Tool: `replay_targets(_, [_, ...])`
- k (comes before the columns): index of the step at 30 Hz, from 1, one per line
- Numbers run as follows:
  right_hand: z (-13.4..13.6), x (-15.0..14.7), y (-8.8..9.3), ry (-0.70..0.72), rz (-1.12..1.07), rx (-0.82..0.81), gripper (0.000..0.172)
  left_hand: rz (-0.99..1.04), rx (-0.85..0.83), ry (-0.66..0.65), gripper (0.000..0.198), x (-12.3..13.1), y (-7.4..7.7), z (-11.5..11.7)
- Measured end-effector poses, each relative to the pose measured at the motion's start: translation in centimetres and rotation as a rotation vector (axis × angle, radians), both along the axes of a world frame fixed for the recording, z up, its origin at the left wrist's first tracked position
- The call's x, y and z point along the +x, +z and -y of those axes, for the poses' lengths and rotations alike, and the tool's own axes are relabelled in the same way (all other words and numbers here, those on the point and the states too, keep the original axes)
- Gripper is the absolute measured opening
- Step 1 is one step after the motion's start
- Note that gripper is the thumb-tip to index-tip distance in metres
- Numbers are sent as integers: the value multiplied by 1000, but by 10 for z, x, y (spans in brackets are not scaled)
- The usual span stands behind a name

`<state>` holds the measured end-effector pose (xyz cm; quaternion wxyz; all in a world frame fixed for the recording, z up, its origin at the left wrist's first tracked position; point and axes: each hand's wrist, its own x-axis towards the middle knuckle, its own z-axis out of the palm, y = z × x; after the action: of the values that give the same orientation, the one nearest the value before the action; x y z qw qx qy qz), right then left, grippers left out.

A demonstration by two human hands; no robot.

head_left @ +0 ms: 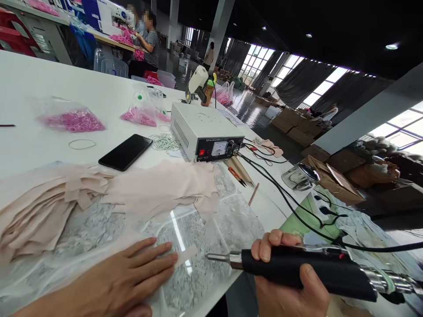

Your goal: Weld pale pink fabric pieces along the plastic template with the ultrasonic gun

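One line of Chinese lettering [217, 140] on control box [208, 123], right fingers [265, 248] around black tool [291, 264], left fingers [158, 264] outstretched.
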<state>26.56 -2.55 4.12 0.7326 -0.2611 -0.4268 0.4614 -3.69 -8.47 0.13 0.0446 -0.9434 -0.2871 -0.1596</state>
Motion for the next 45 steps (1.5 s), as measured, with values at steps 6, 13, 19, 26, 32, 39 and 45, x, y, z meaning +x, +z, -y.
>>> replay_targets(6, [-3, -16, -2, 77, 29, 17, 22, 53, 7, 23, 59, -1, -6, 3])
replay_targets(13, [-3, -20, 0, 84, 82, 14, 21, 81, -59, 105, 58, 0, -14, 9])
replay_targets(19, [-3, -21, 1, 81, 145, 20, 21, 132, -174, 32, 71, 0, -10, 2])
replay_targets(26, [0, -23, 0, 130, 119, 14, 20, 103, -160, 36, 72, -1, -9, 4])
replay_targets(32, [1, -28, 4, 115, 171, 61, 17, 70, -147, 34, 72, -3, -11, 5])
replay_targets(39, [-1, -28, 3, 121, 187, 55, 17, 112, -131, 38, 72, -1, -8, 3])
replay_targets(45, [-2, -29, 0, 133, 173, 45, 18, 67, -81, 32, 71, 0, -11, 4])
